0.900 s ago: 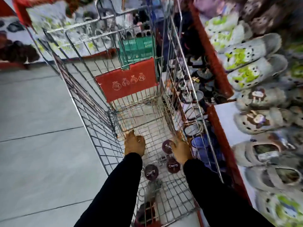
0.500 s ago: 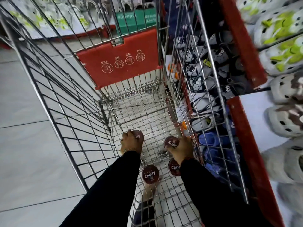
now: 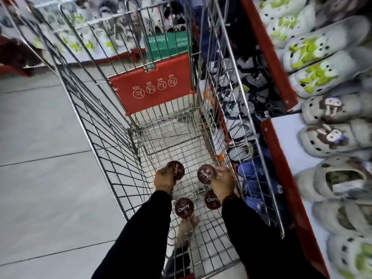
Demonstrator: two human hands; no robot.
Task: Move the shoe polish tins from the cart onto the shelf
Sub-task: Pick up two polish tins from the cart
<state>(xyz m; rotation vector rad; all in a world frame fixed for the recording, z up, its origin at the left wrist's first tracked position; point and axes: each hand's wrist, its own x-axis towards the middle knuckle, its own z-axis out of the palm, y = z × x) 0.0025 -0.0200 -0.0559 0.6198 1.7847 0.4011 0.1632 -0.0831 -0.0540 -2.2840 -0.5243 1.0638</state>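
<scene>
Head view: left hand and right hand each grip one polish tin inside cart; lift level, clear wire sides, set flat on shelf.

**Dark brown tins, red flap, green-faced clogs**

Four round tins are showing dark brown lids with white "Cherry" lettering: one at the left hand, one at the right hand, and two more at six o'clock of those, and. Both sleeves are showing plain black. The cart is gleaming silver wire, with a red flap carrying white circular symbols at twelve o'clock. At three o'clock, a red-edged white shelf is displaying grey clogs with brown-and-white figures; at one o'clock, pale clogs are wearing lime-green faces. The floor is looking pale grey, tiled.
</scene>
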